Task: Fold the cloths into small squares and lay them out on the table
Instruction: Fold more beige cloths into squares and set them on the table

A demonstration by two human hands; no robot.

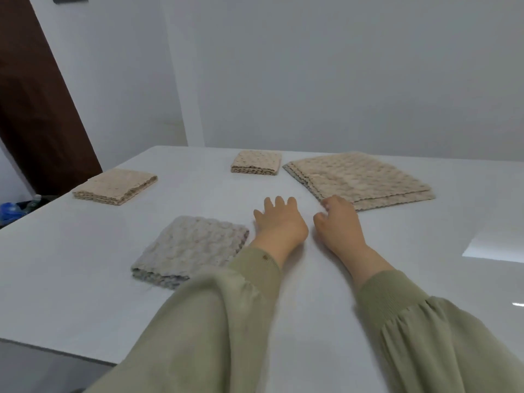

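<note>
Reaching forward over the white surface point(71, 265) with both arms, in loose green sleeves point(226, 321) gathered at the wrists. Holding the left hand point(279, 222) palm down, fingers straight and a little spread, empty, low at the surface just right of the grey square point(190, 248); cannot tell whether resting on the top or just above it. Holding the right hand point(338, 222) knuckles up with fingers curled, tips at the near corner of the stack point(360, 180) of flat, unfolded beige cloths; cannot tell whether pinching that corner or only touching it. Hands side by side, close, not touching.

Three folded squares laid out well apart: grey square nearest, its near right corner hidden by the left sleeve; left square point(116, 185), beige, by the far left edge; far square point(256, 163), beige, at the back, just beside the stack's far left corner. Stack lying on the right part of the surface.
</note>
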